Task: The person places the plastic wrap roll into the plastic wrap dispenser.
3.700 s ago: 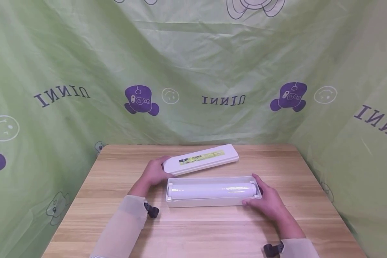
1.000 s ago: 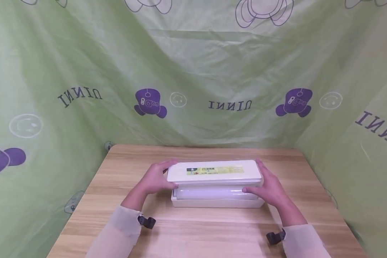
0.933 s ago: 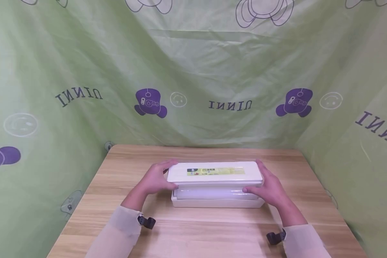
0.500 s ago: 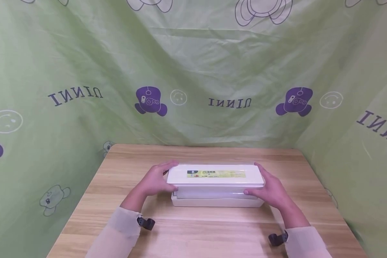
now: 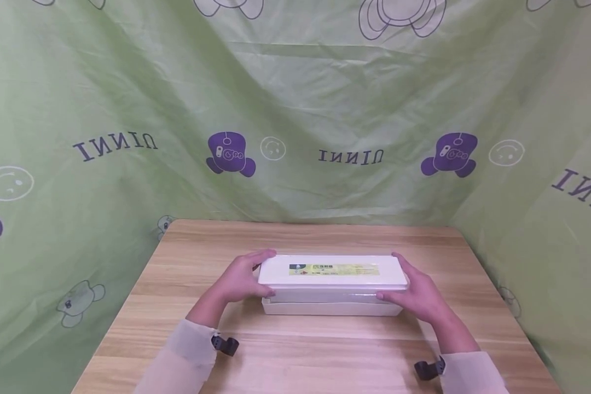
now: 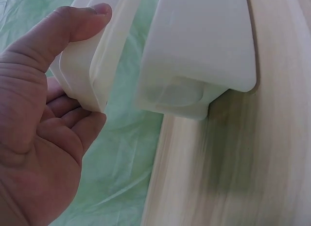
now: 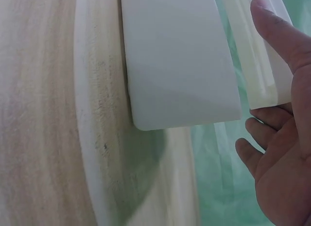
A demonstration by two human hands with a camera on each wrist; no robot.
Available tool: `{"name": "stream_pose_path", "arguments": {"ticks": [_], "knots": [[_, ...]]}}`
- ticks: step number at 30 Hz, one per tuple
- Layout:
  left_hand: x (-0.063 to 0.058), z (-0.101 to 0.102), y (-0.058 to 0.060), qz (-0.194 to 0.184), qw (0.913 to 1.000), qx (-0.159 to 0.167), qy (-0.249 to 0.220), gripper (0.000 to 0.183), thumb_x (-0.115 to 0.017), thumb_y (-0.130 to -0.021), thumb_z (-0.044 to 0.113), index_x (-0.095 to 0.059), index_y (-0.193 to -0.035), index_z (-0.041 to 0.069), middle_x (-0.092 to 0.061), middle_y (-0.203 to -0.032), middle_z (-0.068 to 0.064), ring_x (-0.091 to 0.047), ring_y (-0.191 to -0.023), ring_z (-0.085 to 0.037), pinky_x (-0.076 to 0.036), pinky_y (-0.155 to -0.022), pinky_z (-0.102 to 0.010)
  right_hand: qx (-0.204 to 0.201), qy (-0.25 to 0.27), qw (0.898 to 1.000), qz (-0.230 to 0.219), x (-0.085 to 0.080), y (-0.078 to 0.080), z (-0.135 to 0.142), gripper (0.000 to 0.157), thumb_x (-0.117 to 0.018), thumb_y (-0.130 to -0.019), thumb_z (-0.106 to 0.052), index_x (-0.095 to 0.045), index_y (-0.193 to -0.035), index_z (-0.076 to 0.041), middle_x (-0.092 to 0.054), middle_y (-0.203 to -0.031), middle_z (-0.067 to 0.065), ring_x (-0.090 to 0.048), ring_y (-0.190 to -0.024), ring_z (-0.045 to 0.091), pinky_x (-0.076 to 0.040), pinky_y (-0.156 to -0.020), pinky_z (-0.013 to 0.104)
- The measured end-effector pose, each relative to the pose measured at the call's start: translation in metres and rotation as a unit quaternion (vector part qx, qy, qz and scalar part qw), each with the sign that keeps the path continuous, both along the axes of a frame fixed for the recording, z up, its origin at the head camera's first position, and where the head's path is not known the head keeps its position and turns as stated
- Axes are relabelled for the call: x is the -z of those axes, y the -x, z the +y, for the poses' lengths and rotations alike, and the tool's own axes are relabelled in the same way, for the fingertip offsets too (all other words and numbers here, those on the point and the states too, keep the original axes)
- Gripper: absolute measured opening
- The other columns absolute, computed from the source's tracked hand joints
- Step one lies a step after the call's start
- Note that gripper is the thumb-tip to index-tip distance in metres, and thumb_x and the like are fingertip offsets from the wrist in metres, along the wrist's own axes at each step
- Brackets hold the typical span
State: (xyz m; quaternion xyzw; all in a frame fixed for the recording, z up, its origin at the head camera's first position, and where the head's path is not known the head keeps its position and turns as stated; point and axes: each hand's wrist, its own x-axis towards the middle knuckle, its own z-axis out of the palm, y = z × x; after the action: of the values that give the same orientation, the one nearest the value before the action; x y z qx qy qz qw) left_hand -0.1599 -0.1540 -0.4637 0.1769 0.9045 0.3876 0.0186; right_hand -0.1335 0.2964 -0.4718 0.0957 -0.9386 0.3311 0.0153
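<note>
A long white lid [image 5: 333, 278] with a yellow-green label hangs just above a white cling-film box base [image 5: 332, 310]. In the head view a shiny strip of the film roll [image 5: 357, 295] shows between them; the rest is hidden. My left hand [image 5: 238, 279] grips the lid's left end, its thumb on the front side and the fingers curled round the end. At the other end, my right hand [image 5: 420, 293] holds the lid between thumb and fingers. Both wrist views show a gap between the lid [image 6: 114, 51] and the base [image 7: 182, 60].
The base stands on a wood-grain table [image 5: 305, 355]. Green printed curtain [image 5: 295, 98] hangs behind the table and along both sides. A small black wrist camera [image 5: 226, 345] sits at the left cuff, another black camera [image 5: 427, 370] at the right.
The lid, first lying behind the base in the left hand, is now over it in both hands. In the last second it has come lower and nearer, covering more of the roll.
</note>
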Motion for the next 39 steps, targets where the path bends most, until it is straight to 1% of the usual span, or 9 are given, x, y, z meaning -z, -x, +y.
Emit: {"name": "stream_pose_path", "arguments": {"ticks": [5, 8, 15, 20, 27, 29, 34, 39], "knots": [[0.002, 0.003, -0.002, -0.012, 0.9999, 0.008, -0.004, 0.095, -0.094, -0.053, 0.038, -0.057, -0.140, 0.022, -0.050, -0.144, 0.009, -0.044, -0.133, -0.016, -0.037, -0.111, -0.040, 0.004, 0.002, 1.000, -0.014, 0.001, -0.003, 0.002, 0.121, -0.078, -0.065, -0.069, -0.021, -0.158, -0.016, -0.043, -0.146, 0.026, -0.043, -0.129, 0.048, -0.036, -0.105, 0.064], [0.003, 0.005, -0.003, -0.021, 0.9997, 0.007, -0.006, 0.096, -0.094, -0.053, 0.038, -0.058, -0.139, 0.022, -0.050, -0.144, 0.007, -0.046, -0.132, -0.016, -0.038, -0.110, -0.039, 0.004, 0.006, 1.000, -0.014, 0.001, -0.005, 0.003, 0.120, -0.079, -0.065, -0.068, -0.021, -0.158, -0.017, -0.046, -0.144, 0.025, -0.046, -0.126, 0.049, -0.037, -0.103, 0.066], [0.009, 0.007, -0.006, -0.026, 0.9995, 0.015, -0.007, 0.095, -0.094, -0.054, 0.039, -0.058, -0.139, 0.019, -0.052, -0.143, 0.006, -0.046, -0.132, -0.017, -0.039, -0.110, -0.040, 0.005, 0.006, 1.000, -0.017, 0.007, -0.007, 0.005, 0.118, -0.080, -0.066, -0.066, -0.024, -0.157, -0.016, -0.053, -0.138, 0.025, -0.052, -0.120, 0.046, -0.040, -0.100, 0.065], [0.013, 0.007, -0.007, -0.028, 0.9994, 0.018, -0.007, 0.096, -0.094, -0.054, 0.040, -0.057, -0.139, 0.016, -0.051, -0.144, 0.004, -0.045, -0.133, -0.017, -0.038, -0.111, -0.040, 0.004, 0.006, 1.000, -0.018, 0.011, -0.009, 0.006, 0.118, -0.080, -0.066, -0.065, -0.024, -0.157, -0.015, -0.052, -0.137, 0.026, -0.052, -0.121, 0.046, -0.041, -0.100, 0.064], [0.015, 0.007, -0.010, -0.031, 0.9994, 0.017, -0.002, 0.096, -0.094, -0.054, 0.043, -0.056, -0.140, 0.023, -0.050, -0.145, 0.007, -0.042, -0.134, -0.013, -0.035, -0.113, -0.035, -0.001, 0.002, 1.000, -0.018, 0.014, -0.009, 0.007, 0.118, -0.080, -0.068, -0.064, -0.023, -0.157, -0.013, -0.050, -0.139, 0.028, -0.050, -0.122, 0.048, -0.040, -0.102, 0.064], [0.015, 0.007, -0.010, -0.029, 0.9994, 0.017, -0.001, 0.096, -0.094, -0.054, 0.042, -0.056, -0.140, 0.023, -0.050, -0.145, 0.007, -0.042, -0.134, -0.013, -0.035, -0.113, -0.034, -0.003, 0.005, 1.000, -0.019, 0.015, -0.010, 0.006, 0.117, -0.080, -0.068, -0.064, -0.023, -0.157, -0.013, -0.049, -0.140, 0.028, -0.048, -0.124, 0.049, -0.038, -0.103, 0.064], [0.016, 0.007, -0.010, -0.023, 0.9996, 0.017, 0.001, 0.096, -0.094, -0.054, 0.042, -0.056, -0.140, 0.021, -0.050, -0.145, 0.007, -0.043, -0.134, -0.013, -0.035, -0.112, -0.035, -0.007, 0.010, 1.000, -0.017, 0.017, -0.009, 0.006, 0.116, -0.080, -0.068, -0.063, -0.024, -0.157, -0.014, -0.051, -0.139, 0.026, -0.049, -0.124, 0.047, -0.039, -0.103, 0.064], [0.020, 0.006, -0.010, -0.032, 0.9993, 0.018, 0.004, 0.096, -0.093, -0.056, 0.044, -0.055, -0.141, 0.021, -0.049, -0.146, 0.005, -0.042, -0.135, -0.016, -0.034, -0.113, -0.038, -0.005, 0.004, 1.000, -0.018, 0.019, -0.009, 0.006, 0.117, -0.079, -0.068, -0.064, -0.024, -0.156, -0.012, -0.050, -0.139, 0.027, -0.048, -0.125, 0.048, -0.038, -0.103, 0.064]]}}
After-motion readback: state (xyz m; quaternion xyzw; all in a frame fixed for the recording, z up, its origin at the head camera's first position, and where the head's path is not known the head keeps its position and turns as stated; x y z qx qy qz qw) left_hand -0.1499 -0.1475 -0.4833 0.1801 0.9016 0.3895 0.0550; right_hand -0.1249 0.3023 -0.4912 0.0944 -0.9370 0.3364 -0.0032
